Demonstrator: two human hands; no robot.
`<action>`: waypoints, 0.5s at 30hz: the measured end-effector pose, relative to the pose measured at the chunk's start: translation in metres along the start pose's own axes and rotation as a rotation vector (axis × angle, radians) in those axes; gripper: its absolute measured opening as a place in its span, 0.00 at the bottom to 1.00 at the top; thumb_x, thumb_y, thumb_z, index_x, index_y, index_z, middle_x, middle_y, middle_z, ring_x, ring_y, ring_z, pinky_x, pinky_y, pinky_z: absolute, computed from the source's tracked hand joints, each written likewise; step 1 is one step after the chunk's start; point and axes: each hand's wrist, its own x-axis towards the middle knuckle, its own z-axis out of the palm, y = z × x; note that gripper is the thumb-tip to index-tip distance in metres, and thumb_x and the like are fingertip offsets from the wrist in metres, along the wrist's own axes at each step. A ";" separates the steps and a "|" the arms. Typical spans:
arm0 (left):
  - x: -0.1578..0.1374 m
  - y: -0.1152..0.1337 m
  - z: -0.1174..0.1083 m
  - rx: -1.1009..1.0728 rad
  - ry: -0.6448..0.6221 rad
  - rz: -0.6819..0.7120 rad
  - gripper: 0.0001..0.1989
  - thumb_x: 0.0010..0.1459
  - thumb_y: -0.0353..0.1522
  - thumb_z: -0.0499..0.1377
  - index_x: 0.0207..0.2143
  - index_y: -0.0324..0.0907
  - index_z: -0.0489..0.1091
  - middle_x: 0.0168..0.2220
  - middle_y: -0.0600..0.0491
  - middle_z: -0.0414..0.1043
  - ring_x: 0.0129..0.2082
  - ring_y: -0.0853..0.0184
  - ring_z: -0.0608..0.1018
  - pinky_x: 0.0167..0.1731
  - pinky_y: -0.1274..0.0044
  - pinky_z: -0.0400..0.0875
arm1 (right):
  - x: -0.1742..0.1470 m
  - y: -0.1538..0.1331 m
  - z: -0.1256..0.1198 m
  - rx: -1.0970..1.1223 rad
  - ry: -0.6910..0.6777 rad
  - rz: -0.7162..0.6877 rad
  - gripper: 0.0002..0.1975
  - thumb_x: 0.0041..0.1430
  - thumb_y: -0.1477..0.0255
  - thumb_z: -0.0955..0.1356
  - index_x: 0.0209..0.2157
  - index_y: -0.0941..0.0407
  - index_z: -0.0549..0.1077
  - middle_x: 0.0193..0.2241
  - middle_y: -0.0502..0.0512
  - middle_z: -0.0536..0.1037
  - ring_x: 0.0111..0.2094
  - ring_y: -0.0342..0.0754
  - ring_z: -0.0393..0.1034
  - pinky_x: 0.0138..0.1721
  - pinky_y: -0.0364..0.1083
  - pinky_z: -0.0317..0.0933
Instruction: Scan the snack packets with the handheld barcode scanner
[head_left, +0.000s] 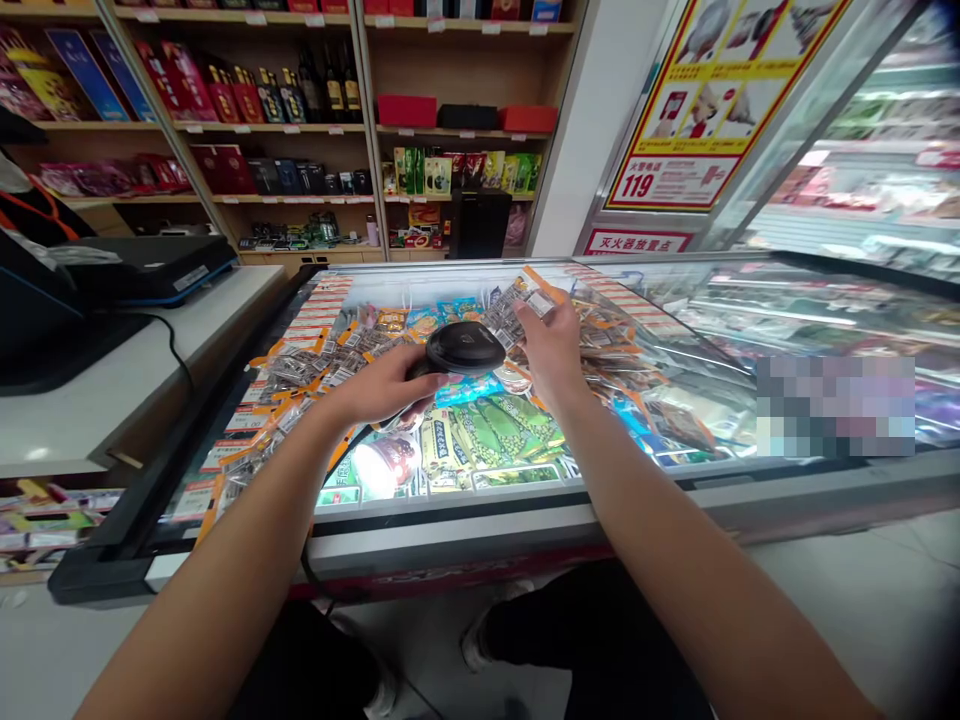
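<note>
My left hand (pixel 386 385) is closed around the handle of a black barcode scanner (pixel 465 346), its head turned to the right. A cable runs from it down over the front edge. Between the thumb and fingers of my right hand (pixel 553 340) is a clear snack packet (pixel 517 305) with an orange edge and a printed label. The packet is tilted, just beyond the scanner's head. Below both hands lies the glass top of a chest freezer (pixel 480 510). Similar orange-edged packets (pixel 292 362) lie in a pile on the left, with another pile (pixel 611 345) on the right.
Green and blue packages (pixel 495 430) show through the freezer glass. A counter (pixel 247 300) with a black scale-like device (pixel 142 265) stands at left. Shelves (pixel 465 135) of boxes and bottles line the back. A red-and-yellow poster (pixel 675 185) hangs at right.
</note>
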 end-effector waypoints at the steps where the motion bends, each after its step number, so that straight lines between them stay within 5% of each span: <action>1: 0.000 0.000 0.000 0.009 0.002 0.006 0.15 0.68 0.45 0.60 0.37 0.43 0.65 0.19 0.60 0.70 0.17 0.70 0.72 0.21 0.76 0.66 | 0.000 0.001 0.000 -0.007 -0.004 -0.010 0.22 0.59 0.56 0.75 0.49 0.49 0.69 0.38 0.52 0.75 0.37 0.50 0.74 0.32 0.47 0.69; 9: 0.000 0.001 -0.001 0.017 -0.012 0.014 0.13 0.66 0.42 0.62 0.37 0.43 0.66 0.19 0.60 0.70 0.17 0.70 0.72 0.21 0.78 0.66 | -0.001 -0.002 0.006 0.049 -0.011 0.012 0.23 0.57 0.54 0.75 0.48 0.49 0.69 0.38 0.51 0.75 0.41 0.52 0.76 0.37 0.50 0.72; 15: -0.002 0.003 -0.004 0.012 0.098 0.011 0.14 0.65 0.43 0.62 0.34 0.43 0.66 0.20 0.57 0.70 0.18 0.70 0.72 0.20 0.78 0.66 | -0.014 -0.018 -0.008 -0.078 -0.022 -0.032 0.23 0.63 0.50 0.72 0.52 0.48 0.69 0.40 0.55 0.75 0.41 0.55 0.76 0.38 0.53 0.73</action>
